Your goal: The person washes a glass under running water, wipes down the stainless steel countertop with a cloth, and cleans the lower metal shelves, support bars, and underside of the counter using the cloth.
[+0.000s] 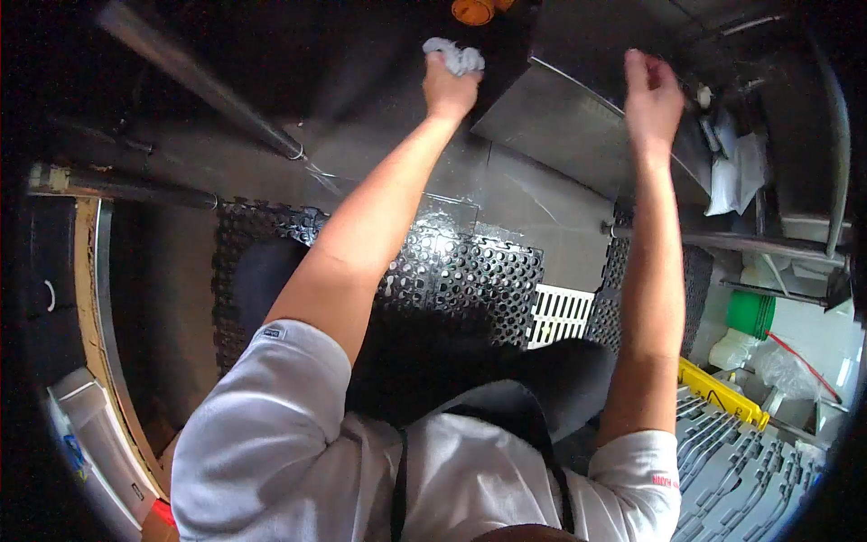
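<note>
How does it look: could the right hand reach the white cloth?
Probably yes: the right hand looks empty and the white cloth sticks out of the left hand, though the metal panel might be in the way.

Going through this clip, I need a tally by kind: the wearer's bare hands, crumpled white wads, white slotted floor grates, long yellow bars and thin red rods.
Bare hands: 2 (left hand, right hand)
Crumpled white wad: 1 (cloth or paper, unclear)
White slotted floor grate: 1
Long yellow bar: 1
Thin red rod: 1
Total: 6
</note>
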The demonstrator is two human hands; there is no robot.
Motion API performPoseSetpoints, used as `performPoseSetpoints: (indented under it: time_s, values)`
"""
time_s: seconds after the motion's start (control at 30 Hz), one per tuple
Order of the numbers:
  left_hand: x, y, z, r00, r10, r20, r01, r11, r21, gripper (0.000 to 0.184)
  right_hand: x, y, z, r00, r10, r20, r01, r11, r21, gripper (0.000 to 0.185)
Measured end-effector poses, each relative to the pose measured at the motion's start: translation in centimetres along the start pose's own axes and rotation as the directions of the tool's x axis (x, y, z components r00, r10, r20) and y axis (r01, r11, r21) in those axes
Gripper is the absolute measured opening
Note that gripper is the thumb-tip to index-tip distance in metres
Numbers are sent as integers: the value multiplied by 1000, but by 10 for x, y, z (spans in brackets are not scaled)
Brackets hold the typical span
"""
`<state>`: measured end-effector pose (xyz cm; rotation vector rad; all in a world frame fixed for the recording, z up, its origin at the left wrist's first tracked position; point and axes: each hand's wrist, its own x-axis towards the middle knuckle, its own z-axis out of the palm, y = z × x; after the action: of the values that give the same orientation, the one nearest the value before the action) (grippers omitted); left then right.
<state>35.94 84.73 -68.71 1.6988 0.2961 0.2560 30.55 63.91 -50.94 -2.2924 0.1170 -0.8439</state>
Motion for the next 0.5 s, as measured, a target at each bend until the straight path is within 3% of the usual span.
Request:
performPoseSetpoints:
  time_s: [0.07, 0.1, 0.13, 0.2, 0.23, 0.27, 0.33, 0.43, 0.5]
  values:
    - [9, -18, 33, 979, 129, 155, -49, 898, -438, 60, 28, 34, 0, 999, -25, 36, 27, 998, -49, 44]
    - [-4, 1, 37, 960, 107, 258, 38, 866, -498, 57, 33, 46, 5, 999, 6, 48, -7, 1000, 9, 53]
    - [-16, 22, 40, 930, 91, 356, 130, 825, -550, 55, 36, 62, 11, 1000, 17, 18, -16, 998, -57, 56]
    - [-13, 9, 73, 942, 257, 216, -76, 789, -609, 59, 34, 92, 24, 999, 38, -38, -45, 981, -189, 61]
    - [-13, 22, 69, 938, 289, 192, -131, 808, -575, 57, 34, 87, 18, 987, 108, 115, -55, 918, -393, 67]
    - [-11, 30, 71, 916, 357, 183, -155, 737, -657, 54, 34, 81, 20, 986, 76, 146, -8, 908, -419, 68]
    - [11, 17, 85, 869, 391, 303, -116, 757, -643, 48, 33, 75, 30, 979, 18, 203, 79, 884, -461, 71]
    - [28, -28, 77, 863, 75, 500, 104, 942, -320, 45, 36, 83, 35, 984, 19, 176, 76, 855, -514, 73]
    - [17, -94, 102, 895, 14, 445, 31, 995, -94, 45, 34, 87, 36, 989, -21, 148, 101, 827, -554, 74]
